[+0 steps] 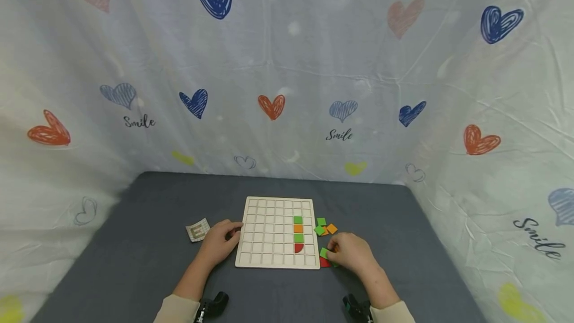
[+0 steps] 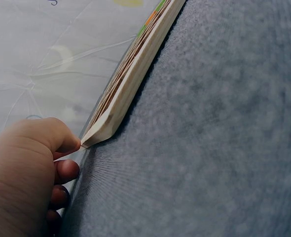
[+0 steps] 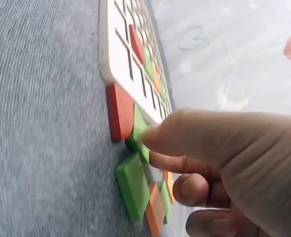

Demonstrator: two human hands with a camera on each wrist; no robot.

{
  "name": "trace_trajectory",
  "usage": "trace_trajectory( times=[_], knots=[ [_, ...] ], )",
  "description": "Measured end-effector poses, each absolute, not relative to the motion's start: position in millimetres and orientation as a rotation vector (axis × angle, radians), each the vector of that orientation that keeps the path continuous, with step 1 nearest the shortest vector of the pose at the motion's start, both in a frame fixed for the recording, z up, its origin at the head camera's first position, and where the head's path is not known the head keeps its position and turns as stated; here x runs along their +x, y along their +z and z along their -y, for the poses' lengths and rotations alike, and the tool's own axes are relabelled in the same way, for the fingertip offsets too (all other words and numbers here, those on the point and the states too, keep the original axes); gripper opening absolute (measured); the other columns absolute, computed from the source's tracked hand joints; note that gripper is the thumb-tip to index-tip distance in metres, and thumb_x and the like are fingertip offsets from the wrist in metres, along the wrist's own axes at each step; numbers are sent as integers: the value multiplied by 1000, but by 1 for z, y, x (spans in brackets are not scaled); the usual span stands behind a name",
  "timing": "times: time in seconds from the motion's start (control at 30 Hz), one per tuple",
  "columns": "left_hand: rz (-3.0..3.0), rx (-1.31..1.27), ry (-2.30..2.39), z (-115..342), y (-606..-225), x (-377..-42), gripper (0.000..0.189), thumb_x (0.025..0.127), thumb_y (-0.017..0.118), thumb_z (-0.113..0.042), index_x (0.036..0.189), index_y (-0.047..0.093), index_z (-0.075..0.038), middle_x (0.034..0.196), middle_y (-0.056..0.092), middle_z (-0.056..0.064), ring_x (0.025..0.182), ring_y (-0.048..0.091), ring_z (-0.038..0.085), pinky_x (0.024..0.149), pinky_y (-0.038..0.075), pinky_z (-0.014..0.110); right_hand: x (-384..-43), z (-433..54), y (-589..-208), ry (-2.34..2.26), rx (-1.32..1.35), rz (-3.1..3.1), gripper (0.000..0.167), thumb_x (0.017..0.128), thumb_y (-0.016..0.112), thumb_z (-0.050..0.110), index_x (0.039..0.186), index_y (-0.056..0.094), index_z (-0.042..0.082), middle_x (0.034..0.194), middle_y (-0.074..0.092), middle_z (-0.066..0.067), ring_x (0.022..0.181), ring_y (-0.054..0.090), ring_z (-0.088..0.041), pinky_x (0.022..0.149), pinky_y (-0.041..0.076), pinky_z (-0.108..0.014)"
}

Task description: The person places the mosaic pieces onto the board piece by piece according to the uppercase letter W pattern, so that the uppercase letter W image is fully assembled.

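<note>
A pale wooden grid board (image 1: 269, 243) lies on the table. One of its columns holds a green tile (image 1: 298, 220), an orange tile (image 1: 298, 229), another green tile (image 1: 298, 238) and a red rounded piece (image 1: 298, 247). At the board's left edge, my left hand (image 1: 218, 241) holds the rim between thumb and curled fingers; the left wrist view shows the thumb tip against the corner (image 2: 100, 133). Beyond the right edge, my right hand (image 1: 354, 253) pinches a green tile (image 3: 139, 129) with thumb and index finger. That tile is beside a red piece (image 3: 120, 111), partly hidden by the thumb.
More loose green and orange tiles (image 1: 332, 229) lie along the board's right side, some overlapping. A small card with a printed pattern (image 1: 198, 230) rests left of my left hand. The dark grey table (image 1: 179, 188) meets a heart-printed curtain (image 1: 305, 153) behind.
</note>
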State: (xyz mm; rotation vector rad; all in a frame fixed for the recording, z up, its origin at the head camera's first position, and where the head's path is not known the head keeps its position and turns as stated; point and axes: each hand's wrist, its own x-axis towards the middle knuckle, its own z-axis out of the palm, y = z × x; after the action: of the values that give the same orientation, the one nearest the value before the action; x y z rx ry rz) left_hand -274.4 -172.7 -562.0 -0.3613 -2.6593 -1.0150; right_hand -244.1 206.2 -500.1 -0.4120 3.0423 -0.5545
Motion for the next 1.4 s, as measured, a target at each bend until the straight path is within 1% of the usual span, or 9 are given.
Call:
trace_trajectory(
  times=[0.2,0.3,0.47,0.7,0.87,1.03,1.17,1.3,1.4],
  knots=[
    [2620,-386,-998,173,-562,-276,24,96,68,-9,118,78,-8,75,47,-11,65,40,7,65,37,32,-250,-197,-496,-503,-384,-3031,16,84,83,26,75,70,21,69,58,11,56,47,-9,53,43,-32],
    [2626,-393,-998,173,-563,-275,24,95,69,-9,117,78,-9,75,47,-11,65,40,7,65,37,32,-253,-195,-497,-486,-338,-3002,19,82,86,30,76,69,21,70,58,10,57,48,-11,54,42,-32],
    [2630,-400,-990,172,-565,-275,23,95,70,-9,116,78,-10,75,46,-12,66,40,6,65,37,32,-256,-194,-497,-476,-284,-2954,25,80,88,34,74,67,21,65,55,7,55,48,-12,51,39,-31],
    [2649,-374,-1014,170,-564,-275,23,95,68,-9,116,78,-11,74,46,-12,64,40,7,66,37,31,-259,-195,-491,-450,-237,-3003,18,82,87,29,81,72,17,73,59,5,58,49,-13,53,42,-33],
    [2660,-357,-1020,170,-563,-275,24,95,67,-9,116,78,-11,73,45,-11,63,39,8,65,37,31,-262,-194,-487,-418,-214,-3002,18,82,85,29,88,76,14,81,66,2,60,51,-13,56,45,-34],
    [2643,-360,-1023,169,-564,-275,23,95,68,-9,116,78,-12,74,46,-12,64,39,7,65,37,31,-266,-196,-483,-486,-144,-2928,21,78,88,23,79,68,15,71,59,0,57,52,-16,54,42,-34],
    [2627,-382,-1016,168,-565,-274,23,95,69,-9,116,78,-11,74,46,-13,64,39,6,65,37,30,-267,-199,-481,-539,-100,-2841,26,75,91,20,77,66,15,71,56,0,59,52,-18,55,41,-33],
    [2601,-396,-998,169,-565,-273,22,95,69,-8,115,79,-10,74,45,-13,63,38,6,63,36,30,-270,-199,-480,-557,-102,-2809,18,76,85,10,71,68,14,68,57,0,57,49,-17,53,38,-31],
    [2594,-393,-992,170,-564,-273,22,95,68,-7,114,78,-9,73,45,-12,63,38,6,63,36,31,-273,-197,-479,-564,-108,-2827,16,76,82,7,70,68,13,70,58,1,59,50,-17,54,40,-31]
  ],
)
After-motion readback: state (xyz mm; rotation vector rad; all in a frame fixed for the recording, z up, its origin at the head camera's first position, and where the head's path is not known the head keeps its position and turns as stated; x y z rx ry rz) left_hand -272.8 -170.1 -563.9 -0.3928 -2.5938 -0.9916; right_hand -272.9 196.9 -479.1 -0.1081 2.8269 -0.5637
